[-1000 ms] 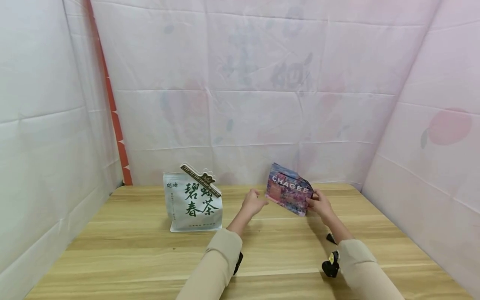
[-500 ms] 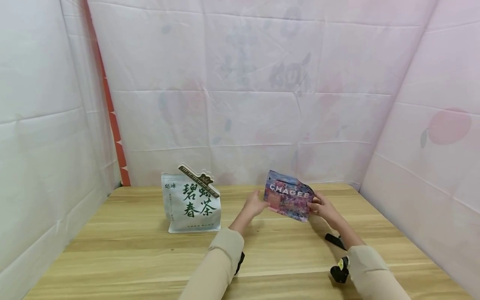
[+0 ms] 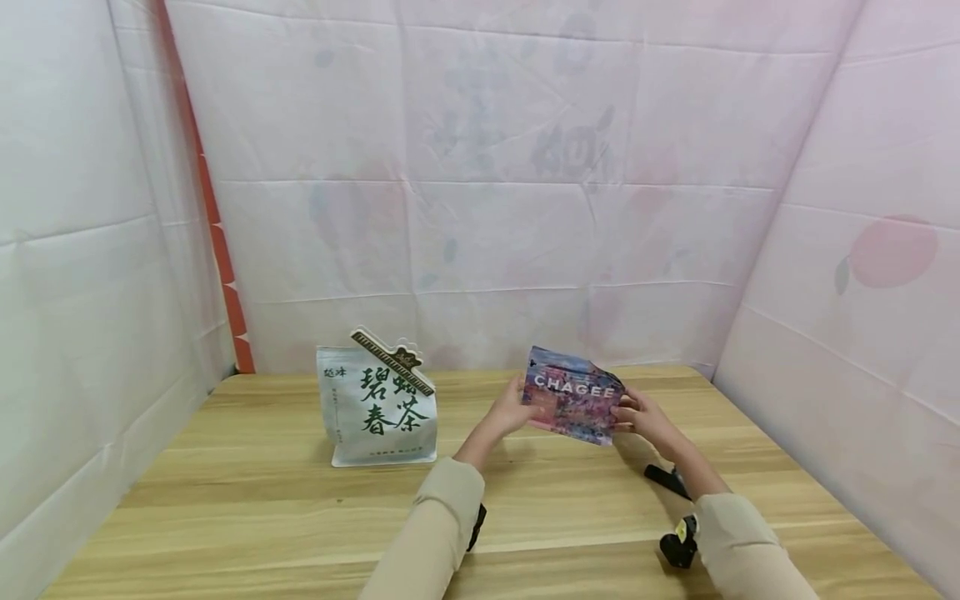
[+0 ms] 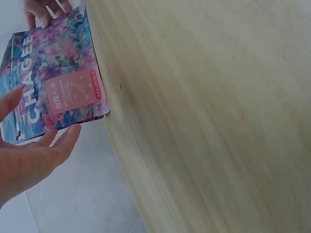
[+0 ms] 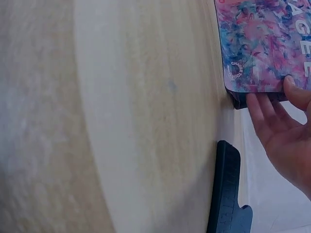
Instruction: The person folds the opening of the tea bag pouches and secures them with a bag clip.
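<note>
A pink-and-blue foil pouch [image 3: 573, 398] lettered CHAGEE stands tilted near the back of the wooden table. My right hand [image 3: 648, 421] holds its right side, the thumb on the front and the fingers behind, as the right wrist view shows. At the opposite side my left hand [image 3: 510, 410] straddles the edge; its thumb [image 4: 10, 103] overlaps the printed face and its fingers [image 4: 60, 145] curl along the side. Under my right forearm lies a long black clip [image 5: 226, 189], partly hidden in the head view.
Left of my hands a white tea bag [image 3: 378, 421] with green characters stands upright. A long brown-and-cream clip [image 3: 393, 358] sits aslant on its top corner. Printed white cloth [image 3: 480, 208] walls in the table [image 3: 247, 500] at the back and sides.
The pouch has come down slightly and become less tilted. My left hand, apart from it a second ago, has met its left side. My right forearm has shifted right, uncovering more of the black clip.
</note>
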`<act>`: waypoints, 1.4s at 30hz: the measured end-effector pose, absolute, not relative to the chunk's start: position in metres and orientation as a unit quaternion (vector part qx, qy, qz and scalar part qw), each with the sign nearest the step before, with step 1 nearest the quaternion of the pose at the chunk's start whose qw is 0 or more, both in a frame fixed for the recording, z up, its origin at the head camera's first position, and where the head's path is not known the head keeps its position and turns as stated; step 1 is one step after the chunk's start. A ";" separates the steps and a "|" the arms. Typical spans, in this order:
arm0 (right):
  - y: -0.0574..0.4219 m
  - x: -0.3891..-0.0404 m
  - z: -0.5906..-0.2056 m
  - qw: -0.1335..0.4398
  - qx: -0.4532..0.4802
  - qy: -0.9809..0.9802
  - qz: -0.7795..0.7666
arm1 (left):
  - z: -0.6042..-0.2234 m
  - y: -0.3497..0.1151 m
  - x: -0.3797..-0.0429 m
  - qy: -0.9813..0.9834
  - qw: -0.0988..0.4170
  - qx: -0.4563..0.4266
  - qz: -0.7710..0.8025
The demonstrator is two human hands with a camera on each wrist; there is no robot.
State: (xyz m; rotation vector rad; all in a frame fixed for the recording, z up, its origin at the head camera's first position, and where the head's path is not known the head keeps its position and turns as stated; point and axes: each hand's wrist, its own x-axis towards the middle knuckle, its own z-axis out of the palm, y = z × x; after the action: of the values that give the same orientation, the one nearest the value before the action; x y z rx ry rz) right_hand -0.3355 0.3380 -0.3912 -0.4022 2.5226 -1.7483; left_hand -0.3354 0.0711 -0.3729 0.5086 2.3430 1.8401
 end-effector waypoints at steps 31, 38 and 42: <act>0.281 -0.315 -0.372 0.007 -0.102 0.874 -0.475 | -0.368 0.047 -0.318 0.777 -0.044 0.037 0.627; 0.272 -0.317 -0.371 0.004 -0.094 0.877 -0.470 | -0.368 0.043 -0.314 0.771 -0.045 0.009 0.636; 0.267 -0.316 -0.370 0.011 -0.090 0.873 -0.479 | -0.386 0.040 -0.329 0.762 -0.065 0.017 0.644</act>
State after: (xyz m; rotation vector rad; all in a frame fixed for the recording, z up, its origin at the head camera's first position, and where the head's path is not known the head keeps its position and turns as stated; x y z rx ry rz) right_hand -0.3160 0.2670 -0.3701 -0.2820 2.7234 -1.4957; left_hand -0.3289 0.0399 -0.3859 0.0552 2.4994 2.1106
